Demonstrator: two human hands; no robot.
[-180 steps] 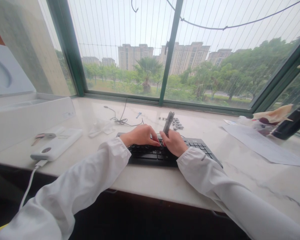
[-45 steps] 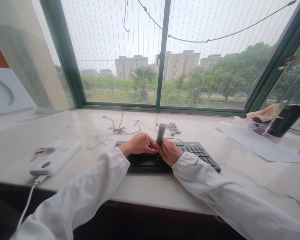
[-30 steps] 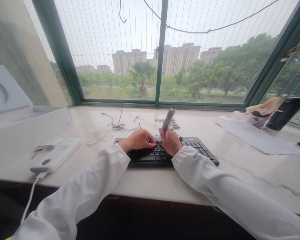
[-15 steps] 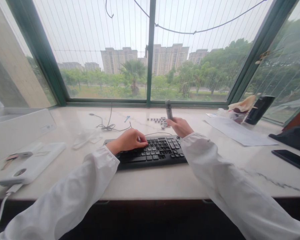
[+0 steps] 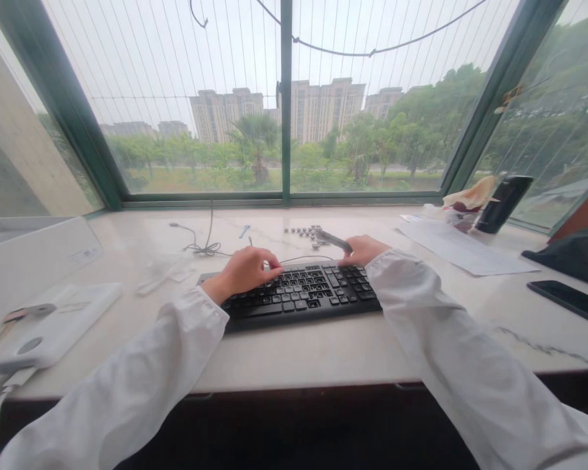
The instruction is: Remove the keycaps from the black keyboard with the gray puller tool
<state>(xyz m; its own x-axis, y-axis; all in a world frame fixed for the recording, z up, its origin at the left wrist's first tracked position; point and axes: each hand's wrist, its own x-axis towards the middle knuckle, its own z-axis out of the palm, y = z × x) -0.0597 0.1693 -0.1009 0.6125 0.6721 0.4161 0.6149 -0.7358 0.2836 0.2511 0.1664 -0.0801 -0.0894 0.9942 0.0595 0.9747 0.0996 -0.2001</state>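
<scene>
A black keyboard point(image 5: 294, 314) lies on the pale countertop, many of its keycaps removed so that bare sockets show. My left hand point(image 5: 247, 271) rests on its upper left part, closed, with the thumb near the far edge; its other fingertips are partly hidden. At the upper right of the keyboard is my right hand point(image 5: 362, 250), closed around a slim dark brush point(image 5: 337, 241). The brush points left and slightly up, and its tip is blurred. Beyond the brush, several loose keycaps point(image 5: 301, 231) stand in rows on the counter.
A coiled cable point(image 5: 206, 248) and a small blue strip point(image 5: 245, 231) lie behind the keyboard. To the left are a white box point(image 5: 39, 251), crumpled clear plastic point(image 5: 164, 271), and keys on a white power bank point(image 5: 83, 320). Right: paper point(image 5: 465, 248), a phone point(image 5: 568, 301), a dark bottle point(image 5: 504, 205).
My right hand has tipped the brush from upright to nearly level, pointing left, and come down toward the keyboard. The left hand stays on the keyboard. The view has shifted slightly.
</scene>
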